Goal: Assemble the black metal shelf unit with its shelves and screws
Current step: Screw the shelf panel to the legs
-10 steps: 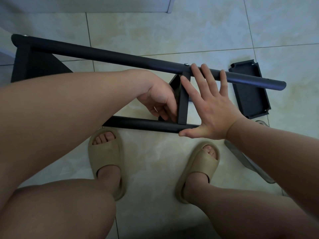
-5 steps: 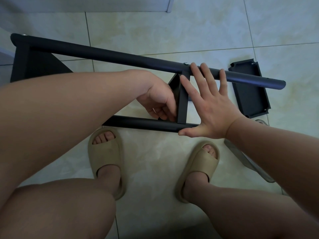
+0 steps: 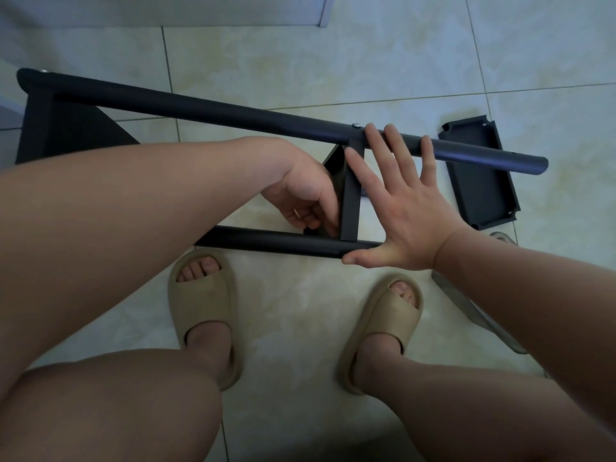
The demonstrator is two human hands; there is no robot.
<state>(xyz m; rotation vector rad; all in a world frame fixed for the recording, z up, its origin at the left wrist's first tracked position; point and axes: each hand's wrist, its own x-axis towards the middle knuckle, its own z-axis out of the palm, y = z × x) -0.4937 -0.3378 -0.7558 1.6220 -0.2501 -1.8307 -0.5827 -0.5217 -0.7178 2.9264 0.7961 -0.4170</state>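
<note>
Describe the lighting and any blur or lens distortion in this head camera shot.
Head view: dim, flat, bluish light, no hard shadows or glare on the tiled floor; centre sharp, the right hand and upper black pole crisp; the wide lens swells the left forearm and left knee at the edges; the left hand curls into the dark mounted shelf, its grip unclear.

No readable text or labels anywhere

Matt black metal tubes (image 3: pixel 200 106); glossy marbled floor tiles (image 3: pixel 300 61); matt rubbery slippers (image 3: pixel 203 315).
</note>
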